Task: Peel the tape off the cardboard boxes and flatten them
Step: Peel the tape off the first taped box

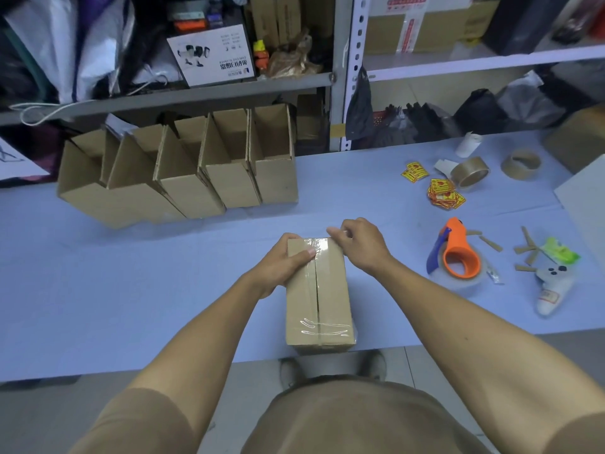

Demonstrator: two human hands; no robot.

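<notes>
Cardboard box (pixel 319 291) with clear tape (pixel 316 253) down its centre seam sits on the blue table (pixel 131 290), close to the near edge, right in front of the person. It's lying long-ways, pointing away from them, flaps still sealed.

Going left to right: at the back left there's a row of open boxes (pixel 183 172), standing side by side and leaning a bit, up against the shelving (pixel 163 96). Then the left hand (pixel 284 263), which grips the far left corner of the taped box, fingers wrapped over the side and thumb pressed flat on the top, right at the edge of the tape. Just beside it, the right hand (pixel 358 244) is at the far end of the box with fingers curled, pinching at the tape end there. Can't really tell how much tape is lifted.

Further right on the table: an orange tape dispenser (pixel 458 253), some yellow and red stickers (pixel 438 190), two brown tape rolls (pixel 469 172) near the back, a few cardboard scraps (pixel 525 249) and a white controller (pixel 553 286).
</notes>
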